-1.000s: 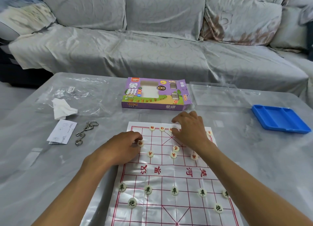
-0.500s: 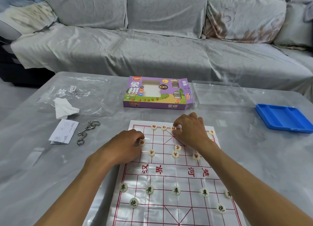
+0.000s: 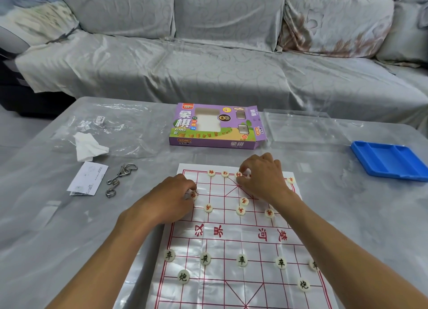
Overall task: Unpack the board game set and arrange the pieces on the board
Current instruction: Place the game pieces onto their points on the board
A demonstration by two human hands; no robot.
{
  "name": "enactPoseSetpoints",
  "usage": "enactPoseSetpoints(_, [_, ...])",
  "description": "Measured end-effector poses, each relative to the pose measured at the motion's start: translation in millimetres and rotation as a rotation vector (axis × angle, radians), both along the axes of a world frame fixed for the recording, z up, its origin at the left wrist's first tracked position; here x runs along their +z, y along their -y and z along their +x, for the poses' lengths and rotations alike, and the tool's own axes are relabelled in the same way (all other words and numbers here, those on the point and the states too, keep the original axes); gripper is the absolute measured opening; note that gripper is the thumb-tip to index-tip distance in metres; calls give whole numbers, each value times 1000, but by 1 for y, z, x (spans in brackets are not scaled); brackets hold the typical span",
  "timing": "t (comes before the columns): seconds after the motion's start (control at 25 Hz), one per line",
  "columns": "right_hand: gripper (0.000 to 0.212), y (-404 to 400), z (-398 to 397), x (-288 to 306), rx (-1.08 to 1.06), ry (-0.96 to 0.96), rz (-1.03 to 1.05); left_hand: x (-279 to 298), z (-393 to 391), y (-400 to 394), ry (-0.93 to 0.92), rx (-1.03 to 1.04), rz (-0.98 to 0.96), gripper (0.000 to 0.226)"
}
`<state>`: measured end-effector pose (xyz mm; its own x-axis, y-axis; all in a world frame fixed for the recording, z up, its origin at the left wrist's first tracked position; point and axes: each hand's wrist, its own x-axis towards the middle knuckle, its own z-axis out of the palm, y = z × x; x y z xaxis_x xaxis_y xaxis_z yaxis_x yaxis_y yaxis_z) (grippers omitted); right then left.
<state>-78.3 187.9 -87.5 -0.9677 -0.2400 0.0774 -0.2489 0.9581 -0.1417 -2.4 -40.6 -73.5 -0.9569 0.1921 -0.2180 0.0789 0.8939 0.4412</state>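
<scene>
Head view, one item per line.

Box [image 3: 216,125]: purple carton at 12 o'clock from the board, lying flat, long axis left to right, end flap open toward 3 o'clock. Front reads "XIANG QI" beside two large white Chinese characters; a red "XCPAI" tag sits on the lower edge; the finer print is too small to read.

Board [image 3: 234,239]: thin white glossy sheet with a red grid, flat on the table [image 3: 370,216], long axis running from the viewer toward the box. Four red characters lie across the middle band, upside down from the wearer's side.

Pieces: cream round discs. Near rows carry dark green characters, five in one rank such as the middle one [image 3: 242,260], with two more behind at 7 o'clock [image 3: 183,277] and 5 o'clock [image 3: 303,285]. Far rows carry red characters, for example [image 3: 208,208] and [image 3: 269,213].

Left hand [image 3: 171,198]: fingers curled, tips pinching a red-marked disc [image 3: 193,194] at the board's 9 o'clock edge.

Right hand [image 3: 262,176]: fingers curled, pinching a red-marked disc [image 3: 238,174] on the far rank, touching the sheet.

Blue tray [image 3: 389,161]: at 2 o'clock, compartmented, well apart from the board.

Clear lid [image 3: 298,129]: just beside the box, at 3 o'clock from it.

Plastic bag [image 3: 111,132], white tissue [image 3: 88,147], printed leaflet [image 3: 88,178], metal ring puzzle [image 3: 120,179]: at 10 o'clock.

Sofa [image 3: 208,54]: grey, behind the table.
</scene>
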Motion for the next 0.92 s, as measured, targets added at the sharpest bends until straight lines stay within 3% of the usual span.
enactPoseSetpoints(0.2, [31,0,1,-2,1,-4,-15,-2,1,-2,-62,30,-20,30])
enactPoseSetpoints(0.64, [32,0,-1,-3,-5,9,-26,-17,3,-11,-270,137,-29,17])
enactPoseSetpoints(0.92, [32,-1,0,-1,-3,9,-32,-16,-2,-10,-185,129,-11,23])
